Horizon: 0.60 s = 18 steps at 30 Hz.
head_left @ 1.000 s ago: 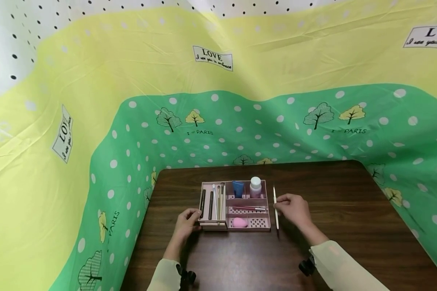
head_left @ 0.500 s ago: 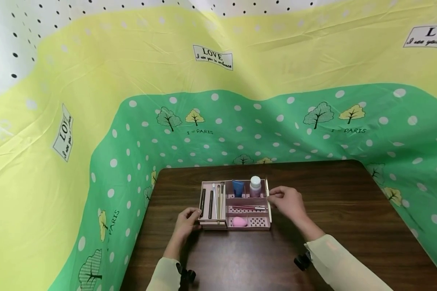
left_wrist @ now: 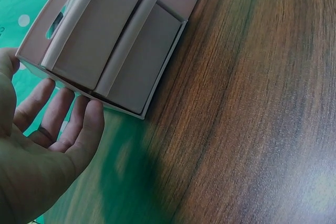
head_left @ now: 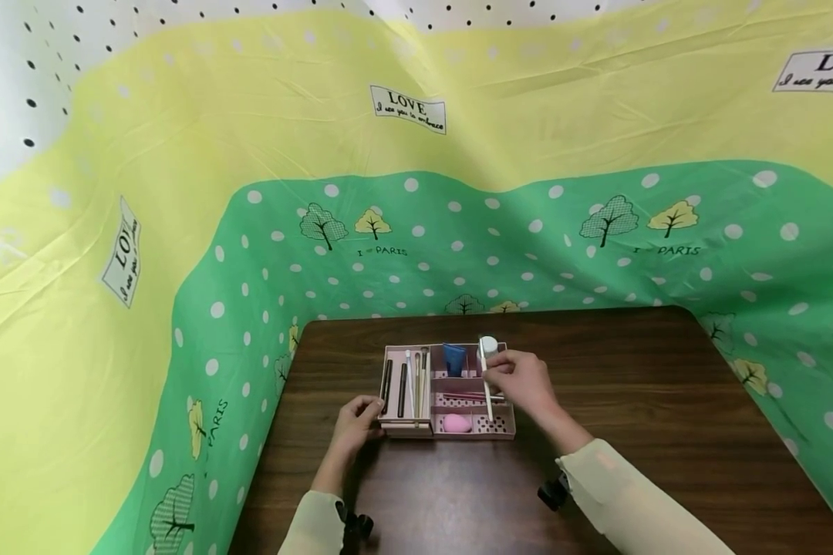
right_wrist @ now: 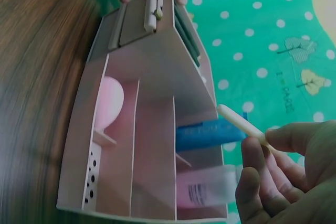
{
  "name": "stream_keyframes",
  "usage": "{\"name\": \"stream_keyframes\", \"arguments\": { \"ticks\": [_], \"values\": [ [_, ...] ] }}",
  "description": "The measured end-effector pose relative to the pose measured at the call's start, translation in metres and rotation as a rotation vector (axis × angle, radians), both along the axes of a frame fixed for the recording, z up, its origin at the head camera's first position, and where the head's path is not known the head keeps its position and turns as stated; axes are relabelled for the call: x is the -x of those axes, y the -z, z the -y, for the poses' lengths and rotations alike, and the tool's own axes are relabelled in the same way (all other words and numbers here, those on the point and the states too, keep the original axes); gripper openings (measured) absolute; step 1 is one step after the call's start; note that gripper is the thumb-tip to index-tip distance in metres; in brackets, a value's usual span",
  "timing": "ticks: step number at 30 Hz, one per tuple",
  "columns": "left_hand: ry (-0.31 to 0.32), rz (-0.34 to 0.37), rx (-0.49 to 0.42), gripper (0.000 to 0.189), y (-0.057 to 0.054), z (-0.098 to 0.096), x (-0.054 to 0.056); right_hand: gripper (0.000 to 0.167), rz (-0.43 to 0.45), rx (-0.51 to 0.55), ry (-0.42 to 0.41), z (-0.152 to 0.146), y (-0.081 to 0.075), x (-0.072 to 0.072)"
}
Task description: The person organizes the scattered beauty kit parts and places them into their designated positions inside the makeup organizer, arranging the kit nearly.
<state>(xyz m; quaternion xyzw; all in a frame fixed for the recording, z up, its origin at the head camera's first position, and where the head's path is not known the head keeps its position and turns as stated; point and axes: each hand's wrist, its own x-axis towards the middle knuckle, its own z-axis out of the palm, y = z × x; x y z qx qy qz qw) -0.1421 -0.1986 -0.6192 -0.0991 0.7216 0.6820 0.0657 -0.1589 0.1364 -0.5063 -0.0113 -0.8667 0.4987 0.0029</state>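
Observation:
A pale pink makeup organizer (head_left: 407,426) stands on the table, drawers at its left. My left hand (head_left: 355,422) holds its left front corner; in the left wrist view that hand's fingers (left_wrist: 86,124) touch the box's side edge. Above the right compartments, my right hand (head_left: 524,379) pinches a slim white makeup brush (head_left: 488,397) between thumb and fingers. Its pale rounded end (right_wrist: 233,118) points toward the box in the right wrist view. Beneath sit a white-capped bottle (head_left: 489,344), partly hidden, a blue tube (head_left: 454,360), dark-red brushes (head_left: 460,396) and a pink sponge (head_left: 456,423).
The organizer's top left tray holds dark pencils (head_left: 402,389) and several slim brushes (head_left: 417,381). Under everything is a brown wooden table (head_left: 639,401). A green and yellow patterned cloth (head_left: 500,231) hangs behind and along the sides.
My right hand has carried the brush leftward, from beside the organizer's right edge to above its right compartments. The left hand has stayed at the corner.

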Motion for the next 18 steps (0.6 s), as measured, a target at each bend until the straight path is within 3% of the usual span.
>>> {"name": "stream_keyframes", "arguments": {
  "ticks": [13,18],
  "values": [
    [-0.018,0.006,0.018,0.028,0.000,-0.001,0.000,0.022,-0.010,-0.001,-0.034,0.043,0.001,0.005],
    [-0.006,0.018,-0.003,0.026,-0.011,-0.003,-0.003,0.023,-0.008,-0.016,-0.043,0.055,0.000,0.007]
  ]
}}
